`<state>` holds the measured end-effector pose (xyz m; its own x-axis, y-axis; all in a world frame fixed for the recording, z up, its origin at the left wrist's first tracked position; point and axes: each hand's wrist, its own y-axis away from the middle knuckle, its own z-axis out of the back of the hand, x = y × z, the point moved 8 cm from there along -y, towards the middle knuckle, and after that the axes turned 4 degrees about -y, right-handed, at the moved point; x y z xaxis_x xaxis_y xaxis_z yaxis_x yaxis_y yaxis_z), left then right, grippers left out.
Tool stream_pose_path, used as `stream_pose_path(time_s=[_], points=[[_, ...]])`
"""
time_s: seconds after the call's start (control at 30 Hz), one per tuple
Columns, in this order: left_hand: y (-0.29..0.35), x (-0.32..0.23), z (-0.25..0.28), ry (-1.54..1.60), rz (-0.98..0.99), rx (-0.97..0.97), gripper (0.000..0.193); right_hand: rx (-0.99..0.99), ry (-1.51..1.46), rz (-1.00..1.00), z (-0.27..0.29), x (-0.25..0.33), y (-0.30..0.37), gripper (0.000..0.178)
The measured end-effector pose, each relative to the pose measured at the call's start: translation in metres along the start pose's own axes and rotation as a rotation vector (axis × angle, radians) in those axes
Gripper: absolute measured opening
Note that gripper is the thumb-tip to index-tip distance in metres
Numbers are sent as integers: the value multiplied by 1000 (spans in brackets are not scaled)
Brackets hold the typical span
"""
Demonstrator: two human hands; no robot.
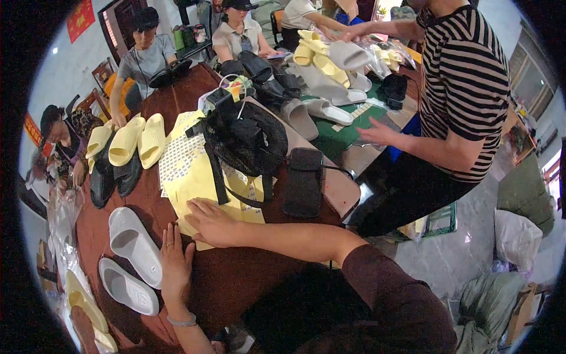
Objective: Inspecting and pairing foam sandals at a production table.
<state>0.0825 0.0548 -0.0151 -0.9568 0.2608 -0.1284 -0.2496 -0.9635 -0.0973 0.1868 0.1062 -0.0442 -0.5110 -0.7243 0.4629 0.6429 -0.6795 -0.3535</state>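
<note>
1. On the reddish-brown tablecloth (221, 277), the yellow paper sheets (188, 192) lie in front of the person, overlapping a white sheet (186, 150) with rows of small dark marks.
2. The right hand (212, 225) rests palm down on the lower part of the yellow paper, fingers extended and slightly parted, gripping nothing.
3. The left hand (177, 262), ringed and with a band (181, 321) at the wrist, lies flat near the paper's lower left corner, its fingers straight and close together, holding nothing visible.
4. Just left of it sit two light-grey slide sandals (131, 265); whether hand and sandal touch, I cannot tell.
5. Farther up, yellow slides (126, 141) rest partly over black slides (127, 175), with a co-worker's hand (119, 120) at them.
6. A black mesh bag (250, 138) partly covers the sheets; a black rectangular device (303, 183) lies to its right.
7. At right stands a co-worker in a striped shirt (466, 88).
</note>
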Motion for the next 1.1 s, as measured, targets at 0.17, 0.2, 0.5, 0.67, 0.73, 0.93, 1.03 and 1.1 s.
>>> stream_pose_path(time_s=[0.17,0.2,0.5,0.67,0.73,0.93,1.03,1.1], points=[[0,4,-5,-16,25,31,58,38,-6,-5,0,1,-1,57],[-1,4,-4,-15,26,31,58,39,-10,-6,0,1,-1,57],[-3,4,-5,-23,43,65,60,37,-37,7,5,2,-1,56],[-5,2,-5,-47,55,90,60,-35,-36,39,-1,-2,1,56],[-5,4,-7,-44,47,91,61,-86,-38,64,3,-1,1,58],[-2,4,-6,-25,54,95,63,-27,13,55,5,5,2,52],[-2,3,-6,-23,63,97,62,-28,5,48,4,3,2,51],[-3,4,-8,-18,66,93,62,-66,10,76,6,3,3,51]])
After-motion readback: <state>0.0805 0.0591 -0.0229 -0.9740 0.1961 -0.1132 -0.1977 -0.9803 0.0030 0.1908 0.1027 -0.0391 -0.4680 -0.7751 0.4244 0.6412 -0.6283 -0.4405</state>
